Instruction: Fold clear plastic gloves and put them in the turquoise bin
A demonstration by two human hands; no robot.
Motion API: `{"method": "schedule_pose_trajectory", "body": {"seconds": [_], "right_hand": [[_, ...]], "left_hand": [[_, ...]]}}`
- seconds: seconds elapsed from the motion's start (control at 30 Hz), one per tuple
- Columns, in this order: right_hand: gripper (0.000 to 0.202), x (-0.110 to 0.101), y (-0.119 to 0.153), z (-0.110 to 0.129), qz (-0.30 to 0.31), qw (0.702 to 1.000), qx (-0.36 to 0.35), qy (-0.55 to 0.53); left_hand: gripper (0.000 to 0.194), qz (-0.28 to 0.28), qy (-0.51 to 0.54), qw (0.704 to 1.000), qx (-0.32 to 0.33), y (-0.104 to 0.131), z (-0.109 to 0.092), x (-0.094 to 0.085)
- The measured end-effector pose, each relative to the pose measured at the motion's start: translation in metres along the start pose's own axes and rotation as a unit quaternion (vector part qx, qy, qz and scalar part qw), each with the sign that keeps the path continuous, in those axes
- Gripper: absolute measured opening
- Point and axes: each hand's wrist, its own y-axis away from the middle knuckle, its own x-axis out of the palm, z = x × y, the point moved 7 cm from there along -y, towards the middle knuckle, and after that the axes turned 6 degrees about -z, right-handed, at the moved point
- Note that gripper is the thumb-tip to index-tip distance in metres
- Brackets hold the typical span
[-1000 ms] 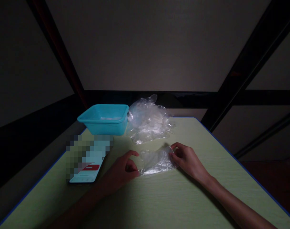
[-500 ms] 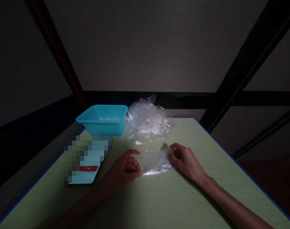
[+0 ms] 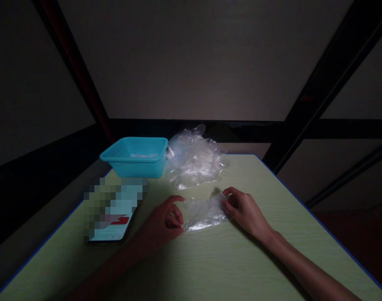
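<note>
A small clear plastic bag [image 3: 206, 213] lies nearly flat on the table between my hands, crinkled and shiny along its near edge. My right hand [image 3: 245, 211] pinches its right end, lifting that end slightly. At the left end is my left hand [image 3: 167, 219]. Its index finger reaches to the far corner, while the thumb and a curled finger close on the near corner. Beyond the bag sits a loose heap of clear plastic bags [image 3: 197, 161].
A turquoise plastic basin [image 3: 137, 169] stands at the back left, with something pale inside. In front of it a phone [image 3: 115, 228] with a lit screen lies partly blurred out. The pale table [image 3: 241, 267] has a blue edge, and a wall panel rises behind it.
My left thumb and curled finger have shifted slightly left at the bag's near corner. The right hand and the bag look almost unmoved.
</note>
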Motion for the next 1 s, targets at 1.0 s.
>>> {"method": "schedule_pose_trajectory", "body": {"seconds": [1.0], "right_hand": [[0.029,-0.0016,0.0032,0.0057,-0.034,0.998,-0.039,0.020]], "left_hand": [[0.052,-0.044,-0.124,0.990,0.059,0.0003,0.0006,0.0057]]}}
